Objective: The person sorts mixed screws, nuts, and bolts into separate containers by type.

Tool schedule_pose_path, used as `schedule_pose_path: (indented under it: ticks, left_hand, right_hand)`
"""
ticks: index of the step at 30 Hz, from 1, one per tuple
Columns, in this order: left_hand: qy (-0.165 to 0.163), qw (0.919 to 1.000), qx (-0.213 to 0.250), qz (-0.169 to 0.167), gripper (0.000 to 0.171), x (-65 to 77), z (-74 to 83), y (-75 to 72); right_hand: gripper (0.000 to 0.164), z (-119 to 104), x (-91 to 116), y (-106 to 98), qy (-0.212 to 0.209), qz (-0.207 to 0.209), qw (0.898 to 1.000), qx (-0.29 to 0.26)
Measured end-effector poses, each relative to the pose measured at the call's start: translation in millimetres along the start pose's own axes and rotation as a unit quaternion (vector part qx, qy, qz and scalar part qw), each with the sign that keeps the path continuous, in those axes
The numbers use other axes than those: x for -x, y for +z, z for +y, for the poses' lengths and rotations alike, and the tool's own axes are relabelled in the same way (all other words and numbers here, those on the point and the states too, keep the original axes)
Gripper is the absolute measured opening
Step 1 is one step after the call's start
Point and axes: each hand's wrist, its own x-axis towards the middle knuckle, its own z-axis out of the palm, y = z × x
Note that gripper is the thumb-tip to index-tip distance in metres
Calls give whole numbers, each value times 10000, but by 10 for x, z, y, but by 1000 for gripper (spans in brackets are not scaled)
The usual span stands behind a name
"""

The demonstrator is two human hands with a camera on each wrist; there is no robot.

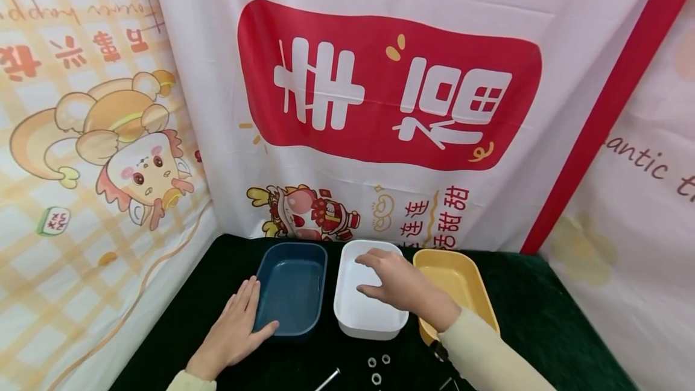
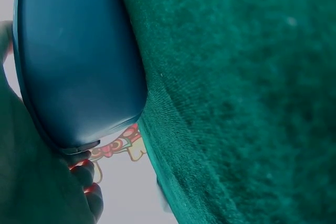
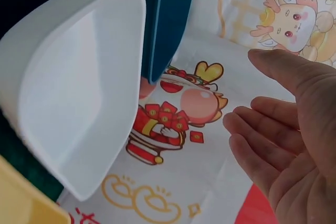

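A blue rectangular tray (image 1: 293, 294) stands on the dark green cloth at the left. My left hand (image 1: 230, 330) lies along its left rim, fingers straight and thumb reaching across the near edge. In the left wrist view, the underside of the blue tray (image 2: 79, 51) fills the upper left, with my fingertips at its far corner. Beside it stands a white tray (image 1: 361, 312). Above that one hovers my right hand (image 1: 399, 282), fingers loosely bent, thumb apart and nothing between them. The right wrist view shows this hand (image 3: 283, 129) off the white tray's (image 3: 79, 87) rim.
A yellow tray (image 1: 461, 276) stands at the right, partly hidden by my right forearm. Several small metal nuts (image 1: 376, 375) and a bolt (image 1: 328, 380) lie on the green cloth (image 1: 548, 312) near the front. A printed curtain (image 1: 434, 210) hangs just behind the trays.
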Motion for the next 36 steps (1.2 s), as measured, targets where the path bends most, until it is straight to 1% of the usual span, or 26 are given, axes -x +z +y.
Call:
schedule_pose_path:
  ticks: [7,12,17,21,27,32,36]
  left_hand:
    - [6,10000,-43,72,110,3,-5,20]
    - [-6,10000,-45,42,111,-7,-2,13]
    - [-7,10000,-55,31,111,-18,-2,13]
    - [3,10000,-73,40,111,-11,-1,16]
    - [2,10000,-64,73,112,-1,5,14]
    - [-10,10000,-61,50,114,1,3,20]
    - [-19,10000,-50,41,114,-4,1,22]
  right_hand:
    - [49,-2,352,-190,355,-329,9987,154]
    - [49,33,616,-323,417,-531,9975,213]
    - [51,107,861,-395,552,-809,9949,222]
    - [51,198,1045,-392,660,-1007,9927,73]
    - [48,335,1273,-319,902,-1322,9868,-229]
    - [49,416,1385,-233,1099,-1566,9807,-413]
    - [46,481,1433,-159,1047,-1729,9774,-612]
